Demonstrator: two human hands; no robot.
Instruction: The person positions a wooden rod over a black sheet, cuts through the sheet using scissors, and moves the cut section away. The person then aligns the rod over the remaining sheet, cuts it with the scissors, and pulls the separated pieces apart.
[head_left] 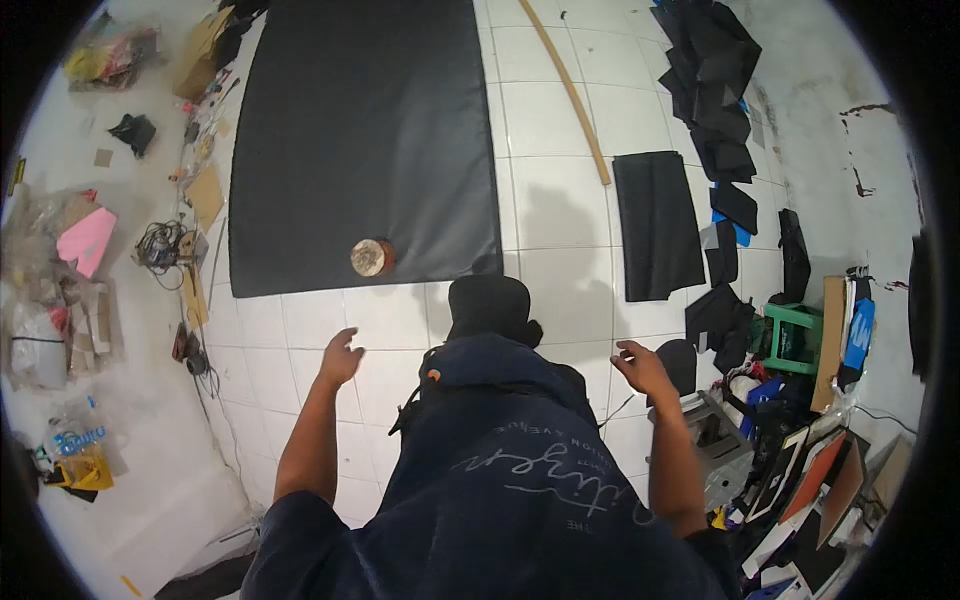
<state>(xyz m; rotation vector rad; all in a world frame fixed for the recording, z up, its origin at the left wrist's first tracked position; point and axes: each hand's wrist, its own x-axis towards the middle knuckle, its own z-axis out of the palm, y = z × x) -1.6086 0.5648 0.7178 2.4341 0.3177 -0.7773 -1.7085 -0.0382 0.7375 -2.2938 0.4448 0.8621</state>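
My left hand [343, 357] hangs over the white tiled floor, fingers loosely apart and holding nothing. To the other side, my right hand [640, 365] is also empty, with thumb and fingers spread, near a dark rounded piece [677, 368] on the floor. A large black sheet of material [370, 130] lies flat ahead of me. On its near edge sits a round block [370, 257] with a pale, mottled top and reddish-brown side. Neither hand touches the sheet or the block.
A long wooden strip [570, 90] and a folded black piece [658, 225] lie right of the sheet. Black cut pieces [715, 90] line the right wall, above a green stool [795, 338] and stacked boards [810, 475]. Cables [165, 245] and plastic bags [45, 330] are at left.
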